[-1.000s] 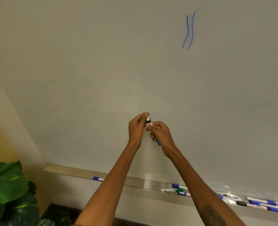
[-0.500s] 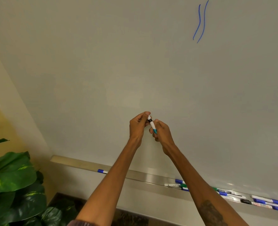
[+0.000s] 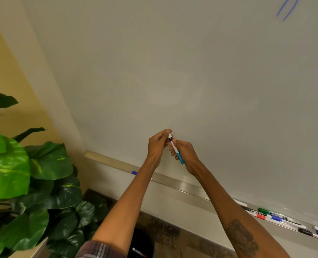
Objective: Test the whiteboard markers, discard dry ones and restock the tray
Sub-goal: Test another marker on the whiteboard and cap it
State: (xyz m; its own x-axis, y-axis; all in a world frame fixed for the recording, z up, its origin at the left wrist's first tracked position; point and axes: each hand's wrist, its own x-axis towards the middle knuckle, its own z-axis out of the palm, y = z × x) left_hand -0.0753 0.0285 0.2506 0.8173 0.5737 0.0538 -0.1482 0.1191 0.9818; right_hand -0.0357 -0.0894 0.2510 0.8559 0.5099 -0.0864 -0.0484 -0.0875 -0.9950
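Observation:
A white marker (image 3: 174,147) with a teal end and a black band near its top is held in front of the whiteboard (image 3: 191,71). My right hand (image 3: 185,152) grips its body. My left hand (image 3: 159,143) pinches its upper end; whether a cap is on or off is hidden by the fingers. Below runs the metal tray (image 3: 180,186). A lone blue-capped marker (image 3: 134,172) lies at its left part. Several markers (image 3: 270,216) in green, red, blue and black lie at its right part.
Two blue wavy lines (image 3: 286,10) mark the board at top right. A large leafy plant (image 3: 24,174) stands at the left by the yellow wall. A dark bin (image 3: 142,243) sits on the floor below my arms.
The view has swung down and left, so the blue lines sit nearer the top right. Both hands stay together on the teal marker, and more of its body shows now.

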